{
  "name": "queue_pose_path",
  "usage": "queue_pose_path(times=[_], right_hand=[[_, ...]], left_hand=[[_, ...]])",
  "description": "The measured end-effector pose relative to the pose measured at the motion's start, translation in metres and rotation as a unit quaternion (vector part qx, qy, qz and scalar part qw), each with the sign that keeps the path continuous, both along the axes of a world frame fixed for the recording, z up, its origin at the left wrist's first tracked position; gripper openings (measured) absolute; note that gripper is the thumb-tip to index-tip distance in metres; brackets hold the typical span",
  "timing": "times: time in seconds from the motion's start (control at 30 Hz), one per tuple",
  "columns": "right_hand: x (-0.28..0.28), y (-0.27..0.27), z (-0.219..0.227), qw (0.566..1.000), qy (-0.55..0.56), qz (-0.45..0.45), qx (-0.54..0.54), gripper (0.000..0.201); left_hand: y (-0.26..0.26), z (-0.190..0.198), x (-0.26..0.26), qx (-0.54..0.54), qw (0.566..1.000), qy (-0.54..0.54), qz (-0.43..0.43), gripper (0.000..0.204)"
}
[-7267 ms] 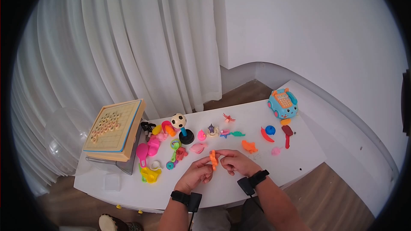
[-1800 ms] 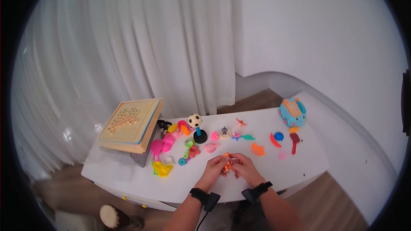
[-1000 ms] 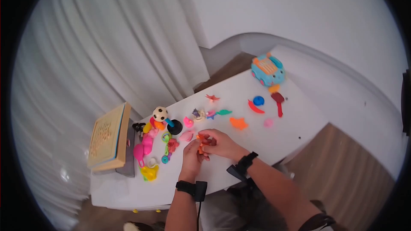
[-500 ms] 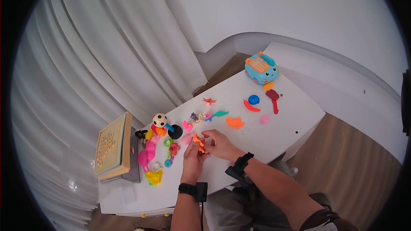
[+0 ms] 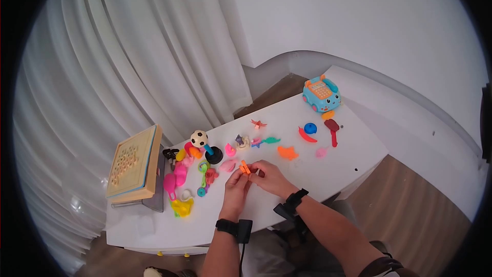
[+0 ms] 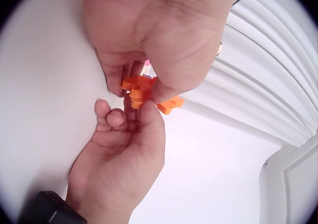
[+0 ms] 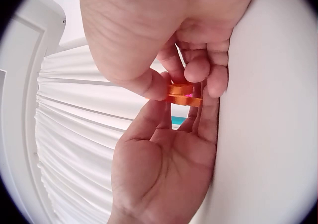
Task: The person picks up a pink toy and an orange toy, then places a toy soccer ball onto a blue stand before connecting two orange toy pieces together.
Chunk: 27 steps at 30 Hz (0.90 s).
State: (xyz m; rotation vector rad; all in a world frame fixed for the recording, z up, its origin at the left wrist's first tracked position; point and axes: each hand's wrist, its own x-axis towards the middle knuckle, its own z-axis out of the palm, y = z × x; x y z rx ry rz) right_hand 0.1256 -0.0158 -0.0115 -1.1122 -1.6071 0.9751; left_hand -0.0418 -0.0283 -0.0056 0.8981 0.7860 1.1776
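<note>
Both hands hold a small orange plastic toy (image 5: pixel 245 167) with a jagged outline, low over the front of the white table (image 5: pixel 312 174). My left hand (image 5: pixel 236 193) pinches it between thumb and fingers; my right hand (image 5: pixel 272 178) grips its other side. In the left wrist view, bits of the orange toy (image 6: pixel 136 91) stick out past the fingertips, and the rest is hidden. The right wrist view shows two thin orange layers of the toy (image 7: pixel 184 100) between the fingers. Just beyond the hands lies a pink toy (image 5: pixel 228 165); a flat orange piece (image 5: pixel 287 153) lies to the right.
A xiangqi board on its box (image 5: pixel 132 164) leans at the left end, beside a heap of colourful toys (image 5: pixel 179 174). A football on a stand (image 5: pixel 200 138) rises behind. Small figures line the back. A blue toy telephone (image 5: pixel 322 95) stands far right, near a red chilli (image 5: pixel 307 134).
The head view has swung about. Half a second ago the right hand's fingers were spread beside the toy; now they close on it. The toy has been turned between the hands.
</note>
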Motion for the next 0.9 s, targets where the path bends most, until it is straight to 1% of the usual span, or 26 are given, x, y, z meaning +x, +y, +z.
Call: queue_pose_path(times=[0.07,0.13,0.17,0.23,0.27,0.33,0.37,0.4,0.43,0.53,0.6,0.67,0.73,0.8,0.9], right_hand=[[0.000,-0.002,0.001,1.000,-0.016,-0.006,0.008,0.040],[-0.001,-0.004,0.001,0.999,-0.009,-0.001,0.039,0.045],[-0.001,-0.006,0.001,0.999,-0.018,0.008,0.041,0.045],[-0.001,-0.008,0.007,0.998,-0.038,0.006,0.042,0.050],[0.000,-0.005,0.008,0.996,-0.061,0.031,0.056,0.050],[0.003,0.000,0.003,0.997,0.004,0.039,-0.067,0.050],[0.003,0.001,0.004,0.996,-0.020,0.062,-0.058,0.050],[0.004,0.001,0.006,0.994,0.020,0.060,-0.084,0.048],[0.004,0.002,0.008,0.990,0.064,0.053,-0.113,0.047],[0.005,0.004,0.004,0.994,0.012,0.060,-0.091,0.045],[0.006,0.003,0.003,0.995,-0.003,0.053,-0.079,0.043],[0.006,0.002,0.006,0.997,-0.013,0.045,-0.068,0.041],[0.003,0.000,0.011,0.995,-0.059,0.040,-0.074,0.039],[-0.001,-0.004,0.016,0.996,-0.068,0.031,-0.058,0.037],[-0.005,-0.011,0.017,0.996,-0.076,0.019,-0.035,0.037]], left_hand=[[0.001,0.003,0.001,-0.004,1.000,-0.019,0.003,0.032],[-0.001,0.007,0.000,-0.034,0.998,-0.057,0.011,0.034],[-0.001,0.003,-0.002,-0.032,0.997,-0.066,0.018,0.034],[0.007,-0.008,-0.004,-0.038,0.996,-0.079,-0.014,0.037],[0.008,-0.009,-0.004,-0.023,0.994,-0.104,0.009,0.037],[0.006,-0.015,0.000,-0.008,0.998,-0.055,-0.011,0.037],[0.009,-0.018,0.000,0.007,0.999,-0.035,-0.025,0.038],[0.008,-0.017,0.001,0.018,0.998,-0.053,-0.003,0.038],[0.006,-0.014,0.003,0.002,0.997,-0.072,0.000,0.038],[0.001,-0.007,0.004,-0.024,0.996,-0.087,-0.001,0.038],[0.000,-0.006,0.005,-0.037,0.995,-0.088,0.019,0.040],[0.001,-0.015,0.005,-0.037,0.994,-0.098,0.018,0.039],[0.004,-0.014,0.002,-0.040,0.993,-0.106,0.019,0.038],[0.003,-0.013,0.001,-0.083,0.985,-0.151,0.030,0.039],[-0.001,-0.008,0.001,-0.083,0.985,-0.147,0.047,0.038]])
